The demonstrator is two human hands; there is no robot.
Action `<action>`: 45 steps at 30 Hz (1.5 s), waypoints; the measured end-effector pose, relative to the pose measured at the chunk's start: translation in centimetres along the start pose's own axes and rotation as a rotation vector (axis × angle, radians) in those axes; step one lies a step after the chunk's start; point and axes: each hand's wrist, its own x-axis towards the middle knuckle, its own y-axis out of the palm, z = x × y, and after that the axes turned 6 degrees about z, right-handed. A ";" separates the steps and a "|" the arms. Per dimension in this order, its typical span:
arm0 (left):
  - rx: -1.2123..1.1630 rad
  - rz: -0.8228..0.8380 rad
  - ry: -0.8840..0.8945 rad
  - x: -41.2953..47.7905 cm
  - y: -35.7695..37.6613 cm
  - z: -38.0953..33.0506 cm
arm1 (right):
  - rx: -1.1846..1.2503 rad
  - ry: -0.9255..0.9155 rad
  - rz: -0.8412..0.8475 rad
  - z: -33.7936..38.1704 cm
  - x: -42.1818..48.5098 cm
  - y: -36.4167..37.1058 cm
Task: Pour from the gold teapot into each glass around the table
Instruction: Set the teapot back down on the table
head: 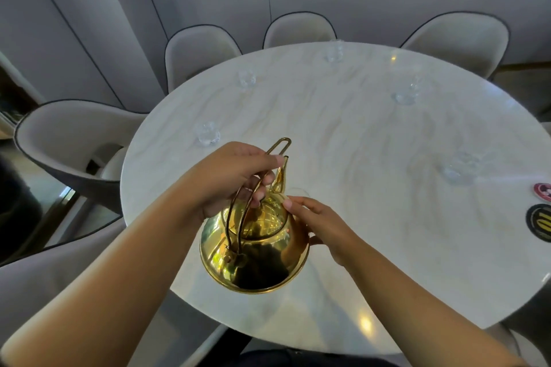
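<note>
The gold teapot [253,250] hangs tilted forward above the near part of the white marble table [372,217], spout pointing away from me. My left hand [229,179] is closed around its wire handle. My right hand [316,226] rests fingertips on the lid and right side of the pot. A clear glass [298,192] sits just beyond the spout, mostly hidden by the pot and my right hand. Other clear glasses stand around the table: near left [207,134], far left [247,79], far middle [334,52], far right [407,91], right [457,168].
Cushioned grey chairs ring the table, one at the left [68,140], others at the back [199,50]. Two round coasters, a black-and-gold one [539,222] and a red one [542,192], lie at the table's right edge.
</note>
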 end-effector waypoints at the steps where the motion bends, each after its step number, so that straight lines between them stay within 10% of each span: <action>1: -0.022 0.001 0.021 0.2 0.3 -0.5 | -0.004 -0.017 -0.005 0.5 -0.1 -0.5; 11: -0.281 -0.209 0.134 6.9 2.8 -4.2 | 0.339 -0.269 -0.330 1.6 2.8 -6.6; 20: -0.475 -0.195 0.126 17.7 3.8 -4.4 | 0.061 -0.566 -0.810 -1.4 5.4 -7.8; 25: -0.533 -0.132 0.080 23.8 3.2 -4.5 | -0.281 -0.415 -0.696 -2.1 10.1 -8.6; 45: -0.459 -0.033 -0.032 46.6 -3.0 -4.6 | -0.297 -0.305 -0.493 0.9 31.3 -22.5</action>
